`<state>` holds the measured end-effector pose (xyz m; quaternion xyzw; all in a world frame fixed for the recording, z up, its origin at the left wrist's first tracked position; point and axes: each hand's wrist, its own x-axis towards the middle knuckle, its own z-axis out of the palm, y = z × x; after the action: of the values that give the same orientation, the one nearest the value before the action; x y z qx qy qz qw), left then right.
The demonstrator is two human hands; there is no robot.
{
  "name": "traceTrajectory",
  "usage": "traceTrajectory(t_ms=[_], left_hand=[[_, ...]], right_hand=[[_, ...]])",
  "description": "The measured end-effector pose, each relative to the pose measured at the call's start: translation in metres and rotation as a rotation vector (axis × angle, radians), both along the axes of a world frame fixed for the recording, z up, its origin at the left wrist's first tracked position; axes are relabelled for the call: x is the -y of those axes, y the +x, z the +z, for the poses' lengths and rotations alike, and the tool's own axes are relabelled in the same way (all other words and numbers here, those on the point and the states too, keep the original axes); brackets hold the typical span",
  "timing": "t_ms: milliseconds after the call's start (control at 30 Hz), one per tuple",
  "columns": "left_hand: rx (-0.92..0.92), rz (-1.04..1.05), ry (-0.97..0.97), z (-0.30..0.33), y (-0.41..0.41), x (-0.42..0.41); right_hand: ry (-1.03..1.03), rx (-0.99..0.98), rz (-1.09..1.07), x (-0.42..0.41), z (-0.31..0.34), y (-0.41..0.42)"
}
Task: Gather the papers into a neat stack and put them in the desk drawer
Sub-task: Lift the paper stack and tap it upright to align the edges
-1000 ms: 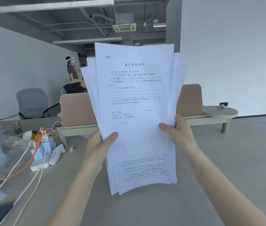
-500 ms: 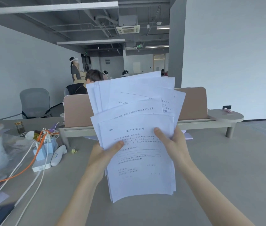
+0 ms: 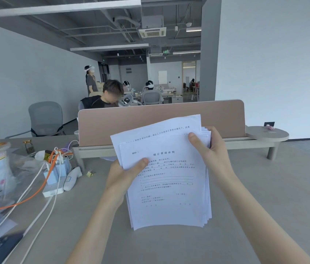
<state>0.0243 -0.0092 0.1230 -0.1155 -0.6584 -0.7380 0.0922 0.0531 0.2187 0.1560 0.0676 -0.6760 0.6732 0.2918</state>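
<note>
A stack of white printed papers (image 3: 169, 187) stands almost upright over the grey desk (image 3: 264, 197), its lower edge near the desktop. My left hand (image 3: 123, 176) grips the stack's left edge, thumb on the front sheet. My right hand (image 3: 211, 149) holds the upper right corner, thumb on the front and fingers behind. One sheet at the back sticks out above and to the left of the others. No drawer is in view.
To the left lie a power strip (image 3: 53, 187) with white and orange cables, a white handheld device (image 3: 72, 178), bottles and a plastic bag. A dark phone (image 3: 0, 246) lies at the front left. A tan divider panel (image 3: 159, 121) stands behind the papers, with people seated beyond it.
The stack has come down from in front of my face towards the desk. The fanned sheets have slid together. My right hand has shifted up to the top right corner.
</note>
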Motion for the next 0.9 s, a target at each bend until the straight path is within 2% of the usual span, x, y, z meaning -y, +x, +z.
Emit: traceTrajectory(t_ms=[300, 400, 500, 700, 900], left_hand=[[-0.063, 0.047, 0.025, 0.006, -0.002, -0.009], [-0.066, 0.055, 0.054, 0.004, -0.002, -0.009], [-0.011, 0.021, 0.101, -0.001, -0.003, -0.007], [0.084, -0.093, 0.037, -0.016, 0.000, -0.003], [0.144, -0.142, -0.010, -0.034, 0.004, 0.000]], right_hand=[[0.048, -0.102, 0.065, -0.002, -0.003, -0.001], [0.160, -0.197, 0.023, -0.003, -0.006, -0.002], [0.260, -0.230, -0.031, -0.005, -0.006, -0.004], [0.495, -0.238, -0.128, -0.010, -0.007, -0.008], [0.559, -0.253, -0.177, -0.012, -0.003, -0.008]])
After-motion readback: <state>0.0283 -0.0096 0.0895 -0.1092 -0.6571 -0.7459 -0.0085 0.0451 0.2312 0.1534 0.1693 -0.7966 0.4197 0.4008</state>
